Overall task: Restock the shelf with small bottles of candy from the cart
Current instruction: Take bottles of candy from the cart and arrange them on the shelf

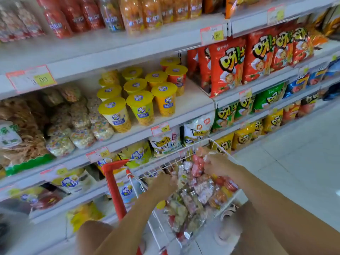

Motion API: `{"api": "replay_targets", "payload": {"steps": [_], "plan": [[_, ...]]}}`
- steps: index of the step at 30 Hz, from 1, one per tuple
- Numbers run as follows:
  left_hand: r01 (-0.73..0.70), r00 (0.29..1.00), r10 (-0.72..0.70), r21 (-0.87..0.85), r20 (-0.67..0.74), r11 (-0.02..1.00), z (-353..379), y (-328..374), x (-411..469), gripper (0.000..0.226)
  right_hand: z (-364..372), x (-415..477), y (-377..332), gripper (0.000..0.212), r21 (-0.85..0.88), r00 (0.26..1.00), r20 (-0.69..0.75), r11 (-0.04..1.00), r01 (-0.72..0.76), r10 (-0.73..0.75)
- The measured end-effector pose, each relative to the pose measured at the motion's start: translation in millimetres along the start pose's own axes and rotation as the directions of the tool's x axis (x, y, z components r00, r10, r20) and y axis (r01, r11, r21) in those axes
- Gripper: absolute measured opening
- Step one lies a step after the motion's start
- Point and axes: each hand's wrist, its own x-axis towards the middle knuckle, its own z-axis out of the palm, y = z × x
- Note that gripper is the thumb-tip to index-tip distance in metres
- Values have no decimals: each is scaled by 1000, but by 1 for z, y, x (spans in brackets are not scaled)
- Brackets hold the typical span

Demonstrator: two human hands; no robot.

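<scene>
Here, the right hand [219, 163] grips a small pink candy bottle [197, 162] over the wire cart [193, 145] at 6 o'clock. The left hand [163, 183], at the bottle's 8 o'clock, sits among candy packets [185, 201], its grip too blurred to tell. The shelf [193, 102] of yellow-lidded cups [139, 107] is at 11 o'clock.

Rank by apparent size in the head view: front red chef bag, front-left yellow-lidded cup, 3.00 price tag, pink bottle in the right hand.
1. red chef bag
2. price tag and yellow-lidded cup: about alike, unranked
3. pink bottle, partly hidden by the right hand
</scene>
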Motion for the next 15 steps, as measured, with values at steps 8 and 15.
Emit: {"api": "replay_targets", "payload": {"steps": [8, 15], "plan": [[101, 990, -119, 201, 77, 974, 42, -19, 20, 32, 65, -7, 45, 33, -587, 951, 249, 810, -3, 185], [324, 939, -344, 324, 4, 889, 47, -24, 31, 49, 69, 5, 56, 37, -592, 963, 228, 806, 19, 144]]}}
